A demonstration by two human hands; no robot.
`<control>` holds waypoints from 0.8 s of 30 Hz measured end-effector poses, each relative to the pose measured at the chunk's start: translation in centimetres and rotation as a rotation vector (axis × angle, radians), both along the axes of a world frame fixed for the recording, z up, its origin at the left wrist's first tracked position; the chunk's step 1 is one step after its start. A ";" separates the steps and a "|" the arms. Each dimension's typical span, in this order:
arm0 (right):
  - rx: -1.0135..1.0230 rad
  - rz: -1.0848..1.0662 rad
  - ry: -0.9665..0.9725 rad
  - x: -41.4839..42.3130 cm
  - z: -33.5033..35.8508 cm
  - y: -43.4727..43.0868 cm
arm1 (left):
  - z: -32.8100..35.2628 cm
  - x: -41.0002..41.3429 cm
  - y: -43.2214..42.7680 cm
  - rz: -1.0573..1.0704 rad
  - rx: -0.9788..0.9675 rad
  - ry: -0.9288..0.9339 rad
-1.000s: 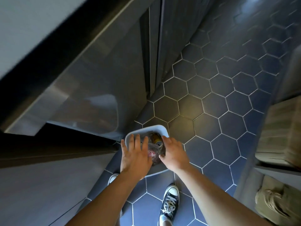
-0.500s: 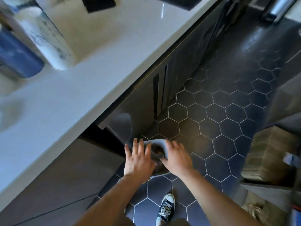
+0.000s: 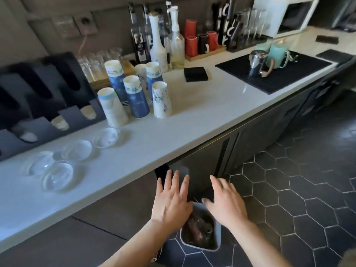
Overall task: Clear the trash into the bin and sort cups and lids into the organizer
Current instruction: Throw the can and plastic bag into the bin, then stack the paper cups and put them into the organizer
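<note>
A small grey bin (image 3: pixel 216 230) stands on the dark hexagon-tiled floor below the counter, with crumpled trash (image 3: pixel 199 227) inside. My left hand (image 3: pixel 172 199) and my right hand (image 3: pixel 225 202) hover above it with fingers spread, holding nothing. On the white counter (image 3: pixel 202 112) stand several stacks of paper cups (image 3: pixel 135 97), blue and white patterned. Several clear dome lids (image 3: pixel 57 175) lie at the counter's left front. A black organizer (image 3: pixel 44 97) with cup slots stands at the far left.
Bottles (image 3: pixel 157 39), glasses and red mugs (image 3: pixel 192 45) line the back wall. A black mat (image 3: pixel 273 72) carries a metal jug and a teal cup. A white microwave (image 3: pixel 285 14) sits at the back right. Dark cabinet fronts (image 3: pixel 260 132) run under the counter.
The view has swung up from the floor to the counter. Both hands have lifted off the bin's contents and now hover above it with fingers spread.
</note>
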State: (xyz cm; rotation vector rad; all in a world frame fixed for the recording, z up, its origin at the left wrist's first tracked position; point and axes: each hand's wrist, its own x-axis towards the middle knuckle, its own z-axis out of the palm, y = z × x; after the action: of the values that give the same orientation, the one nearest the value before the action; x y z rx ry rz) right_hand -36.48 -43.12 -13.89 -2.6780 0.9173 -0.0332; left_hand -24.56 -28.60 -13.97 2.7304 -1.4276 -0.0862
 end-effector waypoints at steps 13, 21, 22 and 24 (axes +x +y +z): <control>-0.090 0.307 -0.173 10.1 8.8 5.2 | 7.6 7.3 10.2 0.363 -0.100 -0.118; -0.077 0.381 -0.163 18.4 9.9 10.9 | 9.1 13.8 17.7 0.514 -0.122 -0.128; -0.071 0.375 -0.163 19.4 9.9 11.5 | 9.3 14.7 18.4 0.524 -0.139 -0.123; -0.066 0.359 -0.166 21.5 10.1 12.5 | 9.6 16.8 19.4 0.531 -0.167 -0.113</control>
State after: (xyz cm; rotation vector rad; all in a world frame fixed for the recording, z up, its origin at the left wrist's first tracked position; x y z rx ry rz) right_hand -14.99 -30.59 -3.76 -2.8083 0.3851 -0.2052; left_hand -7.79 -9.18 -4.33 2.8980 -0.6457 0.2045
